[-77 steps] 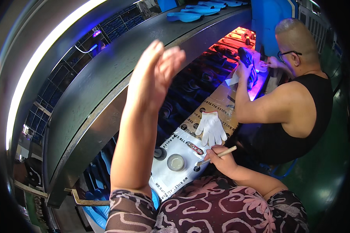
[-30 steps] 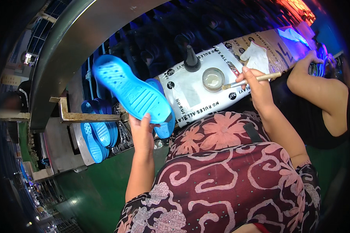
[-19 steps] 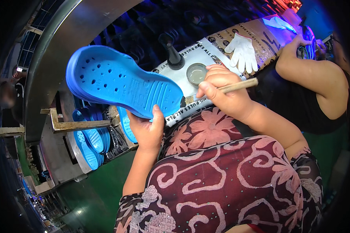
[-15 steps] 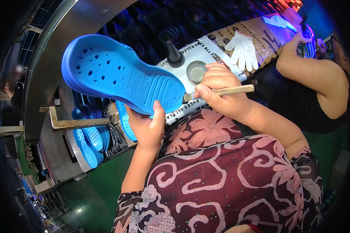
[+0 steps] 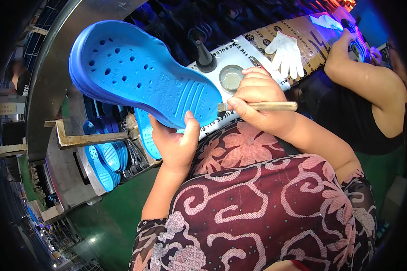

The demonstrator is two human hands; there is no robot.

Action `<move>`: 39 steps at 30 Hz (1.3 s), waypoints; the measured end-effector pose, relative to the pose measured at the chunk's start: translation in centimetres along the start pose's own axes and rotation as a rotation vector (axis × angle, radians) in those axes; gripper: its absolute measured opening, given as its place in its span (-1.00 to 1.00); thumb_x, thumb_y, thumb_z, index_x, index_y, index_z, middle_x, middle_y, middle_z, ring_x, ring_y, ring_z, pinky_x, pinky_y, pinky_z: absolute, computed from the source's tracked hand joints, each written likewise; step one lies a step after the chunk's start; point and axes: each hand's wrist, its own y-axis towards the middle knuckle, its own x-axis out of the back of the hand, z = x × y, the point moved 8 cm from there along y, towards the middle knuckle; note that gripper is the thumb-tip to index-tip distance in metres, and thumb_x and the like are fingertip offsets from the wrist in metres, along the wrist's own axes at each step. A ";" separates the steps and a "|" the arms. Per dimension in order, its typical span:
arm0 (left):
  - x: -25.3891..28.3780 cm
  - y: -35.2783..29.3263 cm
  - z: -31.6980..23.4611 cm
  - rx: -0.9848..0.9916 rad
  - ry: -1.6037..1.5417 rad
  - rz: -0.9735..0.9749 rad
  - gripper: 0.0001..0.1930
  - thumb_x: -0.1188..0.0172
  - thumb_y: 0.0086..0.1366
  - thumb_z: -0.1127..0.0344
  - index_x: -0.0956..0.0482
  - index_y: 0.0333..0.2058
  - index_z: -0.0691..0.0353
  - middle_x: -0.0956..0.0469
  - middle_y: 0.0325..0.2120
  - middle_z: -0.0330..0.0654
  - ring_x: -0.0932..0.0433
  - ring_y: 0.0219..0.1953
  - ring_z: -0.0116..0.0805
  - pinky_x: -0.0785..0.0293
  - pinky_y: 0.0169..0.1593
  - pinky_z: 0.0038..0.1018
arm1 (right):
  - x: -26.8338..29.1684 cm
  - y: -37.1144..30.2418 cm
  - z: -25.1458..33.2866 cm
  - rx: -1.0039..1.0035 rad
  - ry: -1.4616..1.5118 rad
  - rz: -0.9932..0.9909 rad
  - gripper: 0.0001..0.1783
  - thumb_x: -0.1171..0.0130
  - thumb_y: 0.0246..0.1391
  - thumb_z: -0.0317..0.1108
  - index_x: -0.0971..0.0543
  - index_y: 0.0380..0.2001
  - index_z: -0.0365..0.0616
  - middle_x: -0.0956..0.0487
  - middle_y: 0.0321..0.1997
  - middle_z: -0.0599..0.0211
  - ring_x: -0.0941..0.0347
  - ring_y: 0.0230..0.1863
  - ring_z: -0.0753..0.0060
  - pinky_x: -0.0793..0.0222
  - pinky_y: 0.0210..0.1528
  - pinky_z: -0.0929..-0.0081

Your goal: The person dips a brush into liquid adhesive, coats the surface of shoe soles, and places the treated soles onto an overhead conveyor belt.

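A blue shoe sole (image 5: 144,77) with small holes and a ribbed heel is held up in front of me. My left hand (image 5: 174,142) grips its near edge at the heel, thumb on top and the fingers hidden underneath. In my right hand (image 5: 260,101) is a brush (image 5: 276,106) with a pale wooden handle, its bristles at the rim of the heel end. Beyond that hand stands a round glass dish (image 5: 231,78) with clear liquid in it. A dark cone-shaped stand (image 5: 205,58) rises beside the dish.
A white glove (image 5: 285,55) lies on the brown-taped part of the bench (image 5: 269,36). Stacked blue soles (image 5: 106,160) sit at lower left near a wooden bar (image 5: 90,140). A curved metal machine edge (image 5: 54,58) stands at left. Another person's arm (image 5: 366,81) works at right.
The sole has turned slightly, its heel end shifting right and its toe end rising. My left hand has moved right with it. The brush stays at the heel rim.
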 end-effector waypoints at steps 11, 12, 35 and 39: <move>-0.5 -0.1 0.7 0.005 -0.015 -0.029 -0.46 -0.14 0.06 0.56 -0.16 0.02 0.45 -0.46 -0.19 0.00 -0.52 -0.19 -0.30 -0.42 -0.06 -0.43 | 0.7 -0.2 0.4 0.046 -0.052 -0.014 -0.78 -0.23 -0.09 -0.34 -0.52 -0.73 -0.13 -0.39 -0.73 0.36 -0.32 -0.60 0.28 -0.25 -0.28 0.36; -0.5 -0.1 0.8 0.005 -0.014 -0.030 -0.46 -0.14 0.06 0.56 -0.16 0.02 0.45 -0.46 -0.19 0.00 -0.52 -0.19 -0.30 -0.42 -0.06 -0.43 | 0.5 -0.5 0.3 0.045 -0.066 -0.012 -0.78 -0.23 -0.09 -0.34 -0.52 -0.72 -0.13 -0.39 -0.73 0.36 -0.32 -0.61 0.28 -0.24 -0.30 0.37; -0.6 -0.4 -0.6 -0.359 0.124 -0.039 -0.45 -0.16 0.04 0.57 -0.15 0.01 0.49 -0.46 -0.22 0.03 -0.53 -0.25 -0.29 -0.44 -0.13 -0.46 | 1.1 -0.5 -0.2 -0.052 0.022 -0.036 -0.75 -0.13 0.02 -0.37 -0.54 -0.70 -0.16 -0.45 -0.69 0.32 -0.36 -0.58 0.29 -0.28 -0.25 0.38; -0.5 -0.1 0.0 -0.236 0.132 0.022 -0.42 -0.13 0.10 0.59 -0.08 0.08 0.37 -0.34 -0.07 0.01 -0.43 -0.08 -0.28 -0.32 0.06 -0.40 | 1.1 -0.9 0.1 -0.001 -0.137 0.011 -0.76 -0.13 0.02 -0.36 -0.54 -0.69 -0.14 -0.46 -0.68 0.35 -0.34 -0.58 0.29 -0.28 -0.16 0.35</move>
